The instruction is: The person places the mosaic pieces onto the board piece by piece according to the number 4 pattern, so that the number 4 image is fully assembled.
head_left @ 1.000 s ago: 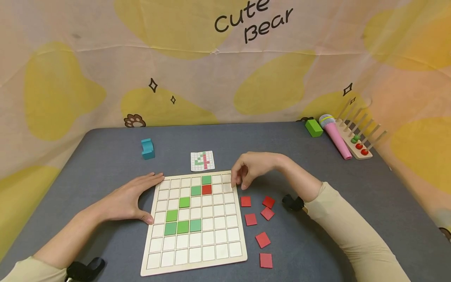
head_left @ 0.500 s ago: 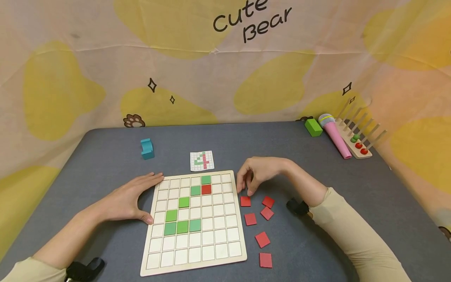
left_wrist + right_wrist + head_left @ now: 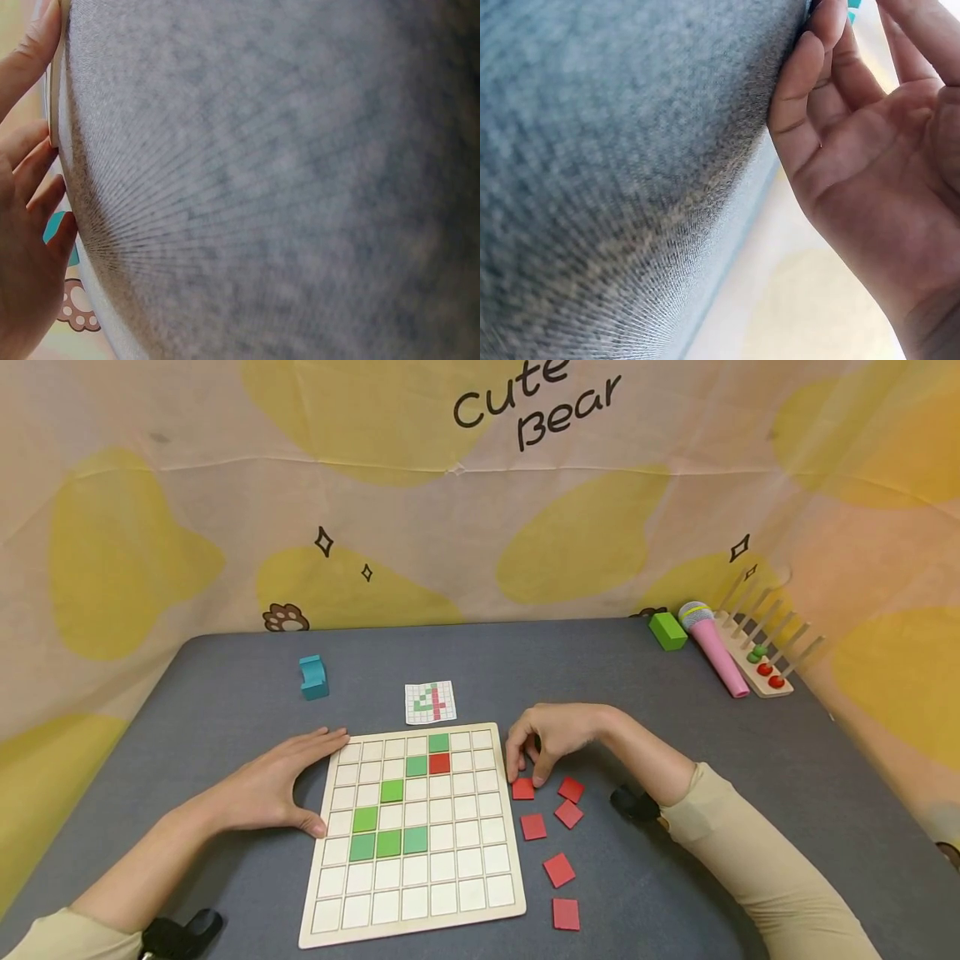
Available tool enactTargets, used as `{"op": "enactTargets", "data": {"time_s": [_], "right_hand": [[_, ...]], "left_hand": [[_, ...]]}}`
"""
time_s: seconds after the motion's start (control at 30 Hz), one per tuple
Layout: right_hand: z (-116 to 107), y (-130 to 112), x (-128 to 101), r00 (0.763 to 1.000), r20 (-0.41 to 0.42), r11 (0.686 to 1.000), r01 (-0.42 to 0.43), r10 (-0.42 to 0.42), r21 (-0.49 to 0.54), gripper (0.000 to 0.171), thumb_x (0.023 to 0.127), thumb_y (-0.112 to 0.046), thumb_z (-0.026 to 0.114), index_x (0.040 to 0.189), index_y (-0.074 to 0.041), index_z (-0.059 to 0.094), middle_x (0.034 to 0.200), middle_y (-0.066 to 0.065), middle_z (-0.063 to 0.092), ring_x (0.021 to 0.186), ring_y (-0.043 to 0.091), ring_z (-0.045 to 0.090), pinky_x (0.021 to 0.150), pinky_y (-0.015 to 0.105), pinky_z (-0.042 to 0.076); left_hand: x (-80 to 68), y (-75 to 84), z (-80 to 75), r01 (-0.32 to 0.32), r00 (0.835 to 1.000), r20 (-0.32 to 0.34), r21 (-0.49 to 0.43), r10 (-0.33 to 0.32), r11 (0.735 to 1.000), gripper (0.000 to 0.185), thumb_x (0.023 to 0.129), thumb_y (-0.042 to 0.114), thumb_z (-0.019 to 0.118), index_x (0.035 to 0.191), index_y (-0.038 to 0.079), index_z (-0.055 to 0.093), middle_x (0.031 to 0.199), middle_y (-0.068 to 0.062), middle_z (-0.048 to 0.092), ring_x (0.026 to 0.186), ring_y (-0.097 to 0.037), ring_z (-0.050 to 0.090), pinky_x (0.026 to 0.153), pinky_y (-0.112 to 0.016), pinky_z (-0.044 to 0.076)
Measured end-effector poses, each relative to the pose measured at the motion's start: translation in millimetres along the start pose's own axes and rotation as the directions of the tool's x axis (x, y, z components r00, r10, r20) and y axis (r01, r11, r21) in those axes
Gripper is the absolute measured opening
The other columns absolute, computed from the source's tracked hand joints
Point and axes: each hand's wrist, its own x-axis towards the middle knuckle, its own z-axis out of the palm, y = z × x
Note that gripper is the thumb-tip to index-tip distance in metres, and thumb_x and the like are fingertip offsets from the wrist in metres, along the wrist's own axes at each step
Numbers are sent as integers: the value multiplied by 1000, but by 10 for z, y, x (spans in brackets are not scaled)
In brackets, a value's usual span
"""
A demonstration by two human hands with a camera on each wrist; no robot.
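A wooden grid board (image 3: 450,868) lies on the grey table, with several green tiles (image 3: 388,842) in its cells and one red tile (image 3: 439,763) near the top. Several loose red tiles (image 3: 559,869) lie to its right. My right hand (image 3: 551,739) hangs over the nearest loose red tile (image 3: 522,788), bent fingertips at its far edge, the tile flat on the table. My left hand (image 3: 270,785) rests flat against the board's left edge, thumb and fingers spread. The wrist views show only the left hand (image 3: 26,225) and the right hand (image 3: 855,150) on grey cloth.
A small pattern card (image 3: 431,702) lies just beyond the board. A teal block (image 3: 314,677) stands at the back left. At the back right are a green block (image 3: 667,631), a pink toy microphone (image 3: 712,647) and a wooden peg rack (image 3: 761,660).
My right hand has left the board's top right corner, moving right and down onto the nearest loose red tile. The left hand and board have stayed put.
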Motion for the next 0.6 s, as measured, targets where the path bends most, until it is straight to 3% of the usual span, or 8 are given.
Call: {"op": "enactTargets", "data": {"time_s": [0.6], "right_hand": [[44, 0, 35, 1000, -8, 993, 9, -10, -122, 31, 69, -7, 87, 93, -25, 78, 86, 1, 60, 74, 8, 54, 63, 19, 45]], "left_hand": [[1, 3, 1, -6, 1000, -2, 2, 6, 1000, 122, 55, 75, 77, 151, 11, 39, 157, -13, 42, 145, -45, 34, 109, -64, 33]]}}
